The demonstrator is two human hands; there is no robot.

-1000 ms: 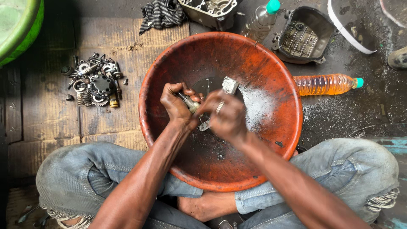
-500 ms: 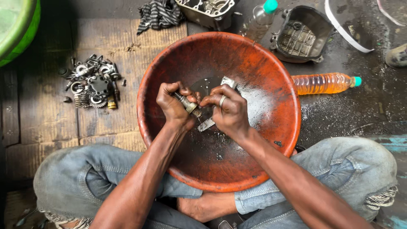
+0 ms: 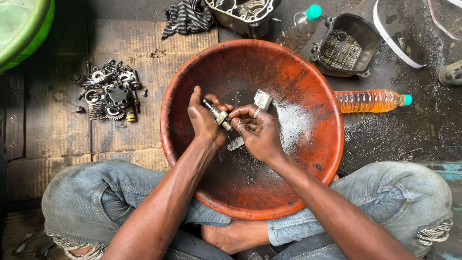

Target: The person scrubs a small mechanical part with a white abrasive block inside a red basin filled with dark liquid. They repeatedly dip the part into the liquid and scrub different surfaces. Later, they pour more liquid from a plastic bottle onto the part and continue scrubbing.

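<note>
A big orange-red basin (image 3: pixel 308 82) sits between my knees with a little dark liquid at its bottom. Over its middle my left hand (image 3: pixel 204 120) holds a small metal shaft-like part (image 3: pixel 216 113), fingers loosened around it. My right hand (image 3: pixel 257 131), with a ring on one finger, grips a grey brush (image 3: pixel 262 99); the handle end pokes out below the fist and the head sticks up past the fingers. The two hands touch at the part.
A heap of gears, springs and bolts (image 3: pixel 108 94) lies on cardboard at the left. Behind the basin are a striped rag (image 3: pixel 187 17), an engine casing (image 3: pixel 245 12), a clear bottle (image 3: pixel 298 26) and a black cover (image 3: pixel 347 44). An amber-filled bottle (image 3: pixel 370 100) lies at the right. A green basin (image 3: pixel 21 29) is at the top left.
My left hand has loosened its fist around the metal part, fingers now extended upward. My right hand has turned and shifted slightly lower beside the part.
</note>
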